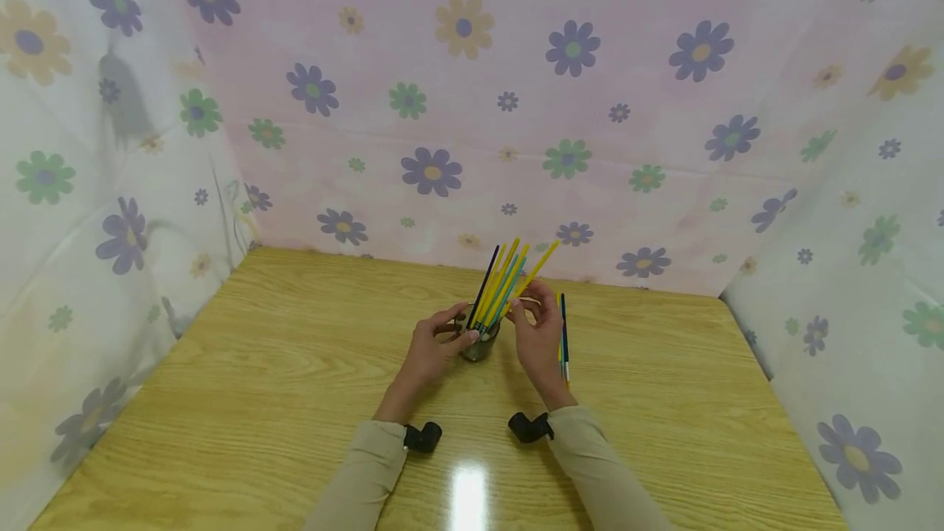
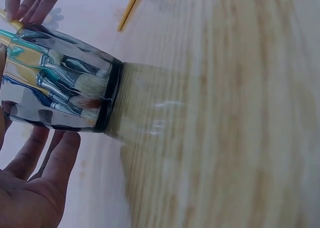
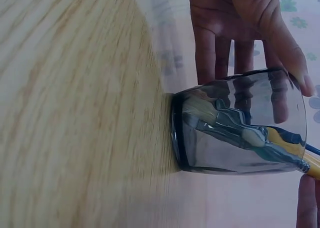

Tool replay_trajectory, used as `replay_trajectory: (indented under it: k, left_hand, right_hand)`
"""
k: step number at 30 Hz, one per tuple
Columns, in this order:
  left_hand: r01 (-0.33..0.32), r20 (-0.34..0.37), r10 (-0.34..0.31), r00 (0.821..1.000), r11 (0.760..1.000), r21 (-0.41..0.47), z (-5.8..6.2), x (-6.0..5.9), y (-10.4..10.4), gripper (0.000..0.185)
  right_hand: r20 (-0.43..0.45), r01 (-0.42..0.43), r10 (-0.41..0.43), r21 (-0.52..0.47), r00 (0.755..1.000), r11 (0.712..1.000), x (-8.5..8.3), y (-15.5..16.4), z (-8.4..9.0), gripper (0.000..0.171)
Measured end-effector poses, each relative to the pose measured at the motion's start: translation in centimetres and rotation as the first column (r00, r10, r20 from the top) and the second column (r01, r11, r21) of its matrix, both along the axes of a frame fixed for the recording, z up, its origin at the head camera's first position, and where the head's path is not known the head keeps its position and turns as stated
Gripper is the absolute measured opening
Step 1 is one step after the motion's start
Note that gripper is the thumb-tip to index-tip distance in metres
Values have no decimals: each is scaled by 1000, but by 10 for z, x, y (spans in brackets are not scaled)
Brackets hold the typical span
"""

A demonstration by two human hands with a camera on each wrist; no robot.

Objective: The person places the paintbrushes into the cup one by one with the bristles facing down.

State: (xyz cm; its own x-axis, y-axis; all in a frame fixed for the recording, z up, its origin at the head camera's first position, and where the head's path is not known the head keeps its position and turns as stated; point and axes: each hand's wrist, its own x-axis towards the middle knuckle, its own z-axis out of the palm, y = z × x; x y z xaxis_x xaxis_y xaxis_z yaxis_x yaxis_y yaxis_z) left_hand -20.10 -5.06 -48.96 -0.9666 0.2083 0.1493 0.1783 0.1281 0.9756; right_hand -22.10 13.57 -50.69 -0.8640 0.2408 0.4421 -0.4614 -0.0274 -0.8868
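Observation:
A clear glass (image 1: 479, 344) with a dark base stands mid-table and holds several paintbrushes (image 1: 498, 281), bristles down, with yellow, teal and dark handles. My left hand (image 1: 459, 334) cups the glass from the left. In the right wrist view its thumb (image 3: 290, 53) lies over the glass (image 3: 240, 128) near the rim, fingers behind. My right hand (image 1: 520, 310) is just right of the glass and pinches a yellow brush (image 1: 542, 263) that slants up and to the right. In the left wrist view the bristles show through the glass (image 2: 60, 83), above my left hand (image 2: 35, 188).
Two or three more brushes (image 1: 564, 338) lie on the wooden table (image 1: 258, 367) just right of my right hand. Flowered cloth walls (image 1: 457, 105) close in the back and both sides. Black wrist mounts (image 1: 423, 437) sit on my sleeves.

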Motion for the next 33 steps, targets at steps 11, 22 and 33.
replay_trajectory:
  k: [11,22,33]
  left_hand:
    - [18,-5,-18,1000,1000,-1,-2,0,1,54]
    - [-7,-14,6,1000,1000,-8,-37,-19,1,55]
    - [10,-30,-10,1000,1000,-4,-36,-21,-1,55]
  right_hand:
    - [97,5,-5,7,995,1000,1,-3,-2,28]
    - [161,-4,-4,49,987,999,8,-1,-6,33]
    - [205,28,-41,67,978,997,14,27,-14,30]
